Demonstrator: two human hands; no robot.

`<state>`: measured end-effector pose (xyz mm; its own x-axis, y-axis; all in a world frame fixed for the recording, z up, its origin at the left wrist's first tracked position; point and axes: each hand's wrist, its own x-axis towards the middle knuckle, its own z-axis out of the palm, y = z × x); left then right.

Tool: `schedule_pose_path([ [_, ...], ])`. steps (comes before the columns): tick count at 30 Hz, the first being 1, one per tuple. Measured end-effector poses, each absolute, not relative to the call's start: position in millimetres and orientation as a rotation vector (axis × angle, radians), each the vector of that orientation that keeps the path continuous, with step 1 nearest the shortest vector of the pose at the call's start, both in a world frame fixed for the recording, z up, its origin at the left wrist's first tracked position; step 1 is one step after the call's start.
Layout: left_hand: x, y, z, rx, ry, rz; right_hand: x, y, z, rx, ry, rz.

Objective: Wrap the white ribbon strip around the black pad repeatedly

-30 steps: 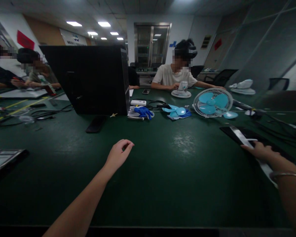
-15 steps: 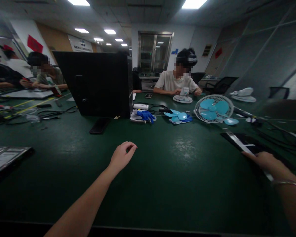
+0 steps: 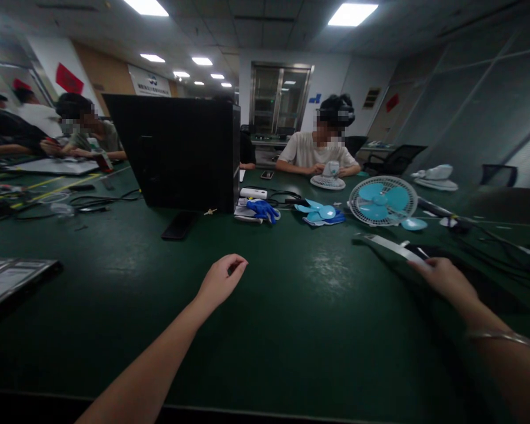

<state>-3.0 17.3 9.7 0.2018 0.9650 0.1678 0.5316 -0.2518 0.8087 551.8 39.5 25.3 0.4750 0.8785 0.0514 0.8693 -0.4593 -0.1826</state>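
My right hand (image 3: 446,280) is closed on one end of a long, flat, pale strip (image 3: 391,244). The strip points leftward and is raised off the table; its exact kind does not show. Beneath it lies a dark flat panel (image 3: 490,288), partly covered by my hand and forearm. My left hand (image 3: 223,280) rests over the middle of the green table (image 3: 282,341), fingers curled in toward the thumb, with nothing visible in them.
A black computer case (image 3: 176,153) stands left of centre, a phone (image 3: 179,226) before it. Gloves (image 3: 258,211), blue fan blades (image 3: 320,211) and a caged fan (image 3: 382,201) line the back. Cables (image 3: 503,235) lie right. A person (image 3: 318,144) sits opposite, handling a white fan part.
My right hand has lifted the pale strip off the dark panel and moved it left. My left hand stays in nearly the same place and pose.
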Motion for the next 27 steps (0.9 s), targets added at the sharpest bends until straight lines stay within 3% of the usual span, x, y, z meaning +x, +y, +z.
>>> schedule_pose_path([
  [8,-0.9,22.3,-0.3,1.66,1.305,0.92,407.7,58.0,33.2,-1.969,-1.72,0.178],
  [12,2.6,21.7,-0.7,1.502,1.179,0.904,360.4,27.1,36.5,-1.705,-2.034,0.495],
  [16,6.0,18.8,2.8,1.277,1.091,0.823,341.1,3.4,41.4,-1.502,-2.295,0.818],
  [22,9.4,11.8,11.0,1.469,0.881,0.428,329.0,-4.4,46.1,-1.53,-2.39,0.879],
  [27,11.7,8.4,12.0,1.531,0.862,0.44,355.0,1.7,47.0,-1.574,-2.401,0.979],
])
